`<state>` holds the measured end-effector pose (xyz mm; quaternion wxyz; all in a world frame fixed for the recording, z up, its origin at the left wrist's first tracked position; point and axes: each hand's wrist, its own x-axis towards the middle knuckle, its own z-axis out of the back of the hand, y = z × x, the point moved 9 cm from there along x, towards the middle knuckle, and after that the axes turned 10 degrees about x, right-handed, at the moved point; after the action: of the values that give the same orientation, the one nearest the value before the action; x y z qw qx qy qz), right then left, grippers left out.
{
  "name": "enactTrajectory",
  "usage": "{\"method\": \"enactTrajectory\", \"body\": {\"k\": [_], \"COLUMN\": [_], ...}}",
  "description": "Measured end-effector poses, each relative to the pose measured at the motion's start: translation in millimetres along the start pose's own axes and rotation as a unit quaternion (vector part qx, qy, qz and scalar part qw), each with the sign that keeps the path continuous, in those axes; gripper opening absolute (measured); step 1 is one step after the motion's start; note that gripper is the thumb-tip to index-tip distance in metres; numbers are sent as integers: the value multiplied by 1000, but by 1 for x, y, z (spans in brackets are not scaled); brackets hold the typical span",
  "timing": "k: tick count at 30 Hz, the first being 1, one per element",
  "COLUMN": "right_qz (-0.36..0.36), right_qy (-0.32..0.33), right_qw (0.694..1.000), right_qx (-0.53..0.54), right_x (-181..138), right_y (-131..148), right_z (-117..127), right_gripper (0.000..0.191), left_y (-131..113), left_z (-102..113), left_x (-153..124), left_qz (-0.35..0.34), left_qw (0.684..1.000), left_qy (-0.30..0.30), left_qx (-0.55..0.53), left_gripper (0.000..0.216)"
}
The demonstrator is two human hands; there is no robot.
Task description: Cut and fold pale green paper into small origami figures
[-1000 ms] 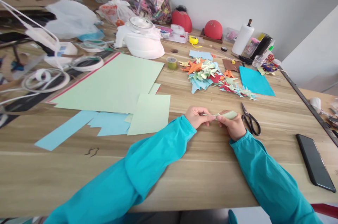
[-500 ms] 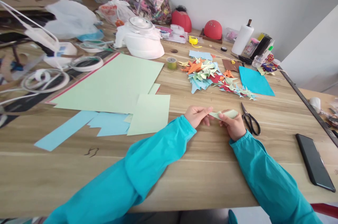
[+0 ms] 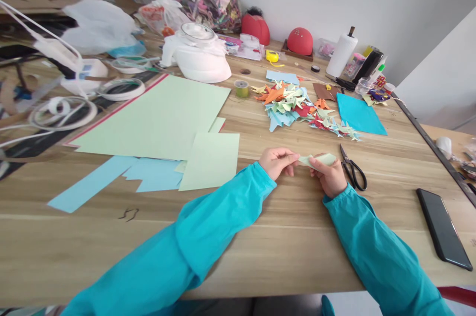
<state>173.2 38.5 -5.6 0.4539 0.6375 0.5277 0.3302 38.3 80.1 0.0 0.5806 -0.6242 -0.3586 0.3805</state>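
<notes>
A small folded piece of pale green paper (image 3: 319, 159) is held between both hands just above the wooden table (image 3: 282, 236). My left hand (image 3: 277, 162) pinches its left tip with thumb and fingers closed. My right hand (image 3: 330, 177) grips the right part, fingers curled round it. Both arms wear teal sleeves. Black scissors (image 3: 353, 172) lie just right of my right hand. A pale green square sheet (image 3: 211, 159) lies to the left of my left hand.
A heap of folded coloured paper shapes (image 3: 297, 105) lies beyond the hands, a teal sheet (image 3: 360, 115) to its right. A large green sheet (image 3: 156, 117) and blue offcuts (image 3: 111, 179) lie left. A black phone (image 3: 444, 229) rests at right. Tape rolls, bags and clutter crowd the back.
The folded green paper has shifted a little in my fingers; its left end, thin a second ago, now shows as a wider flap. Both hands stay in place.
</notes>
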Motion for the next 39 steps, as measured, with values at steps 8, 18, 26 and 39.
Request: {"method": "enactTrajectory", "body": {"k": [8,18,26,39], "right_qz": [6,6,12,29], "right_qy": [10,0,5,14], "right_qw": [1000,1000,1000,999], "right_qx": [7,-10,-21,-36], "right_x": [-1,0,0,0], "right_y": [2,1,1,3], "right_z": [-2,-1,0,-1], "right_gripper": [23,25,25,26], "left_y": [0,0,1,4], "left_z": [0,3,1,0], "left_x": [0,1,1,2], "left_qz": [6,-9,-1,12], "left_qw": [1000,999,1000,1000], "left_qy": [6,-28,-5,10], "left_qx": [9,16,6,-1], "left_gripper": [33,35,34,39]}}
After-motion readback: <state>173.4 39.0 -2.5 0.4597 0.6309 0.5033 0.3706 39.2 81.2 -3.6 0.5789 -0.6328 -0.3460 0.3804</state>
